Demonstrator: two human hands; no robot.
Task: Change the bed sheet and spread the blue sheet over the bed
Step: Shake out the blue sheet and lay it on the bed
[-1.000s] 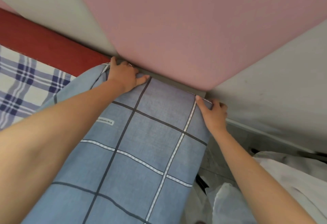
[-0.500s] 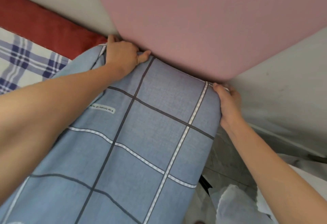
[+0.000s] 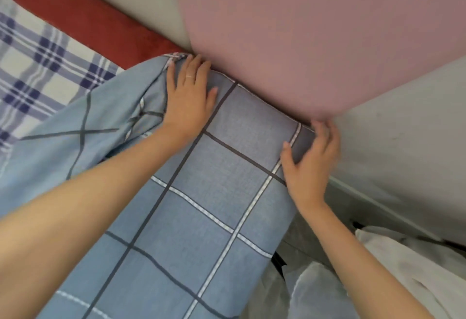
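The blue sheet (image 3: 201, 205), crossed by dark and white grid lines, covers the bed's far right corner up against a pink padded headboard (image 3: 302, 28). My left hand (image 3: 189, 99) lies flat on the sheet at the headboard edge, fingers straight, with a ring on one finger. Bunched folds of the sheet sit just left of that hand. My right hand (image 3: 310, 165) is at the mattress corner. Its thumb is on top of the sheet and its fingers curl round the corner edge, slightly blurred.
A white-and-navy plaid sheet (image 3: 37, 66) shows at the left, with a red cushion (image 3: 88, 18) behind it along the wall. White crumpled fabric (image 3: 403, 268) lies on the floor at the lower right, beside a pale wall (image 3: 403, 129).
My left hand has opened flat onto the sheet and slid slightly back from the headboard gap. My right hand has moved round the corner, thumb now on top. More bunched sheet shows at left.
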